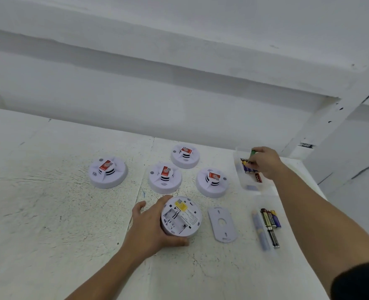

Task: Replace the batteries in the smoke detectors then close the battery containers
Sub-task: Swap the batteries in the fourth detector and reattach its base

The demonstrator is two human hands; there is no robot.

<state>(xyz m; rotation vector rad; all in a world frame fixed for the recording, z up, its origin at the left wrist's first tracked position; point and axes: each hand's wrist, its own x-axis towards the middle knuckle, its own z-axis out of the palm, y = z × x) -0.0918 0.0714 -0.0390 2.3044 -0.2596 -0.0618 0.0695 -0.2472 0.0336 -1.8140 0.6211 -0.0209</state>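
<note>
Hands apart — left hand (151, 226) grips the upturned round white smoke detector (182, 217), right hand (266, 162) pinches a green-tipped battery (253, 152) over a clear plastic tray (250, 188).

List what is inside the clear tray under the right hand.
Several purple batteries and one red battery lie in the clear tray, with a pale bluish item near its front end. The right hand pinches a green-tipped item over it and covers whatever lies beneath.

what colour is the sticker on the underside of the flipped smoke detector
Yellow. The sticker shows in the head view, on the upturned detector.
</note>
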